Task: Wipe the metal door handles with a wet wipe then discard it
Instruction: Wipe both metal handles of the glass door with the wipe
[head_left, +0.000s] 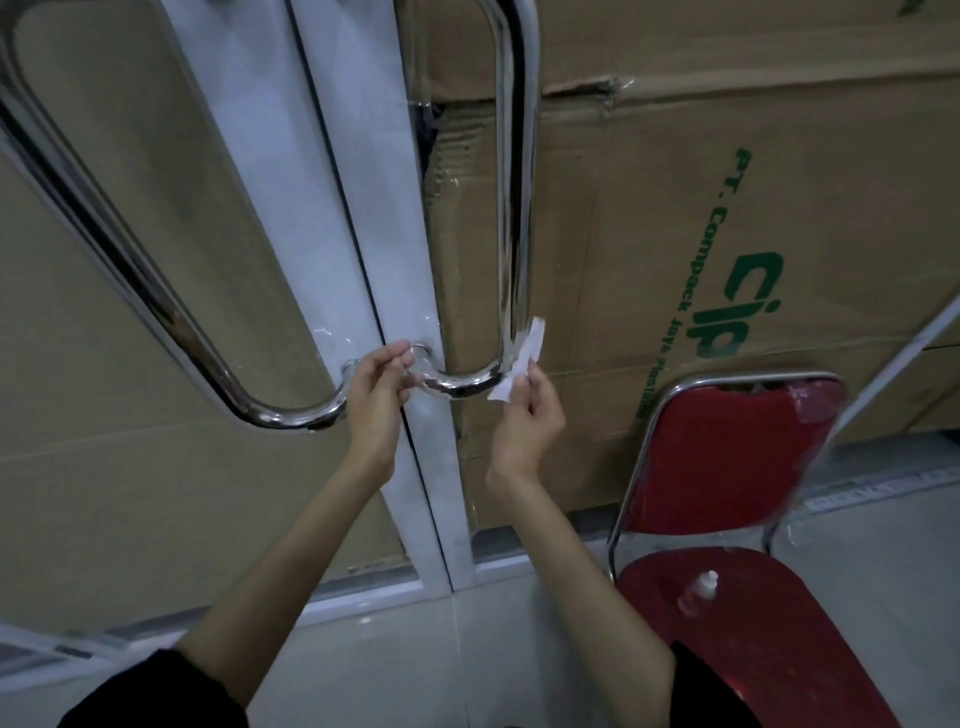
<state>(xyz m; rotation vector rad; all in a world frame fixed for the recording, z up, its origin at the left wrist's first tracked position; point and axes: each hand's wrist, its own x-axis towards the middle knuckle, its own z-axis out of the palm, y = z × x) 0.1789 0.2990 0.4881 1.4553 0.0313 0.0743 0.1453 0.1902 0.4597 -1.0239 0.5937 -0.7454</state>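
Two polished metal pull handles hang on a pair of glass doors. The right handle (511, 208) runs down and curves left into its lower mount. The left handle (130, 280) slants down to its own bend near the door seam. My left hand (376, 389) grips the bottom curve of the right handle close to the mount. My right hand (524, 415) pinches a white wet wipe (522, 356) and presses it against the outer bend of the right handle.
A red chair (737, 457) with a chrome frame stands right of the doors, and a small white bottle (696, 592) lies on its seat. Brown cardboard boxes (701, 182) with green print fill the space behind the glass. Pale floor tiles lie below.
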